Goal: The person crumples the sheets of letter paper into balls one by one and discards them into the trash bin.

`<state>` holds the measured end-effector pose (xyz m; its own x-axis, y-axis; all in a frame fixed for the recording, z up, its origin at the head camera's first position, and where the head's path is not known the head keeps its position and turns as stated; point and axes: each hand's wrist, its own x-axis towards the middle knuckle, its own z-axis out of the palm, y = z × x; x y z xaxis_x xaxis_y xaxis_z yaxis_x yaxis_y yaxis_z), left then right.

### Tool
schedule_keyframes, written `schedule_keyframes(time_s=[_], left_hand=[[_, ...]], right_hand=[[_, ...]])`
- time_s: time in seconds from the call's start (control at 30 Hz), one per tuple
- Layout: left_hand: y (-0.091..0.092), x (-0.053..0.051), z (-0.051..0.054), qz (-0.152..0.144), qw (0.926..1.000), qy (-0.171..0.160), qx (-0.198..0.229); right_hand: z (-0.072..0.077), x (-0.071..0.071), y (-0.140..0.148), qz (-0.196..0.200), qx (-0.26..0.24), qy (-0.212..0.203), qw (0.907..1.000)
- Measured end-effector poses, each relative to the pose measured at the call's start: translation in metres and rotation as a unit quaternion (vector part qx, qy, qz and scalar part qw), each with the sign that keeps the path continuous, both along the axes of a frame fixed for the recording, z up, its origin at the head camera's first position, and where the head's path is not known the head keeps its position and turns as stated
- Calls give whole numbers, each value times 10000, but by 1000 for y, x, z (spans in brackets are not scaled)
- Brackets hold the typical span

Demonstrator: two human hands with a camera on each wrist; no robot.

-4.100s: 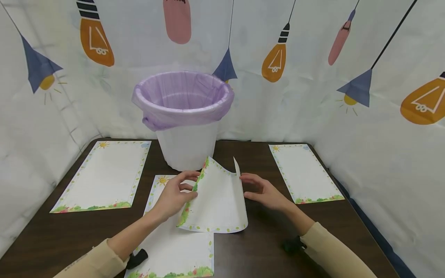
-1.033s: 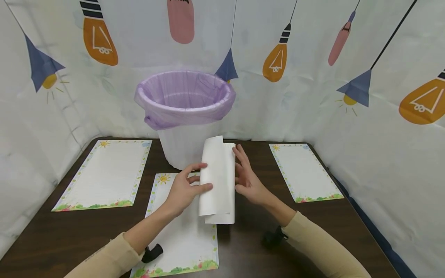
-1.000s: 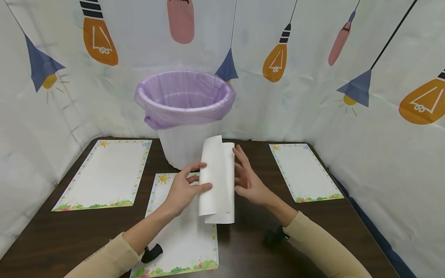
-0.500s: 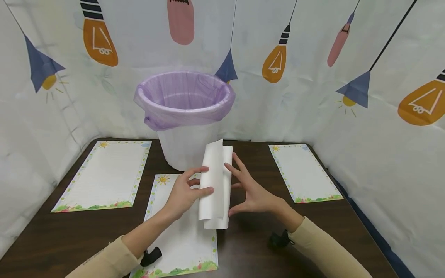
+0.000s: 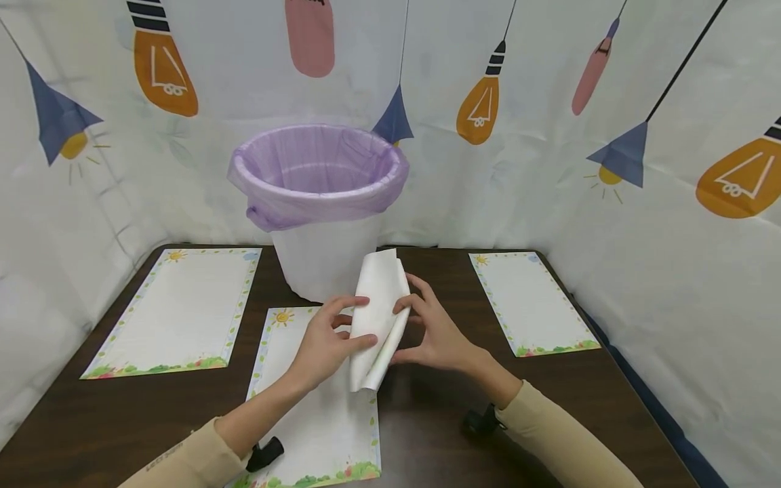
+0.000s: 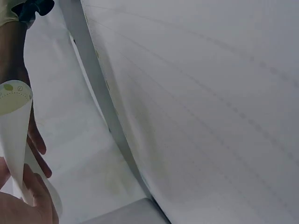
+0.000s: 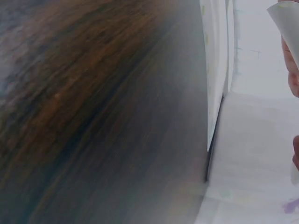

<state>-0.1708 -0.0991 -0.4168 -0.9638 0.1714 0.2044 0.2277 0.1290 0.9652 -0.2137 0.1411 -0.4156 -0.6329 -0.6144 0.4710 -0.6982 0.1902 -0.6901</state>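
Observation:
A sheet of paper (image 5: 377, 298), curled into a loose roll with its white back outward, is held upright in front of the bin. My left hand (image 5: 325, 343) pinches its left side between fingers and thumb. On the right side, my right hand (image 5: 436, 330) curves round the paper, fingertips on its edge and thumb low behind it. In the left wrist view the rolled paper (image 6: 14, 126) shows a patterned inner face at one end, with fingers of the left hand (image 6: 28, 200) on it. The right wrist view catches only a corner of the paper (image 7: 288, 23).
A white bin with a purple liner (image 5: 323, 210) stands at the back. Bordered sheets lie at the left (image 5: 177, 312), at the right (image 5: 533, 305) and under my left forearm (image 5: 323, 434) on the dark table (image 5: 464, 434). Patterned cloth (image 5: 439, 190) hangs behind.
The sheet, wide and loosely bent at first, is now rolled narrow with its back outward. Since half a second ago its lower right part has folded inward, and my right fingers have drawn in.

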Motion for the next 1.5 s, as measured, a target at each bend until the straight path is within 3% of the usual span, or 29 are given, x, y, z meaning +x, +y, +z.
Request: schedule_keyframes(time_s=[0.23, 0.37, 0.47, 0.57, 0.67, 0.73, 0.93, 1.13, 1.3, 1.37, 1.5], left_hand=[[-1, -1, -3, -289, 9988, 376, 148], [-6, -4, -5, -924, 9921, 649, 541], [-12, -7, -5, -1613, 9792, 639, 1050], [-15, -10, -4, -2252, 9607, 427, 1566], [-15, -11, -3, -2649, 9465, 241, 1829], [-14, -11, -3, -2735, 9430, 129, 1890], [-8, -9, -2, -2726, 9438, 118, 1868], [-5, -11, -1, -2720, 9451, 736, 1652], [-11, -16, 1, -3115, 9357, 1129, 1216], [-13, -17, 2, -3098, 9377, 1204, 1009], [-12, -15, 4, -2699, 9505, 1319, 795]], right_hand=[[12, 5, -6, -309, -671, 303, 9968], [18, 5, -5, -549, -956, 272, 9935], [9, -4, -2, -607, -1256, -207, 9900], [1, -12, 1, -618, -1617, -675, 9826], [-1, -15, 3, -587, -1880, -937, 9759], [-2, -16, 4, -578, -1969, -999, 9736], [-1, -15, 5, -674, -1947, -1050, 9729], [1, -13, -2, -600, -2050, -1144, 9702], [2, -12, -4, -596, -2117, -1139, 9688], [4, -12, -5, -619, -2137, -1142, 9682], [6, -10, -8, -705, -2115, -1174, 9678]])
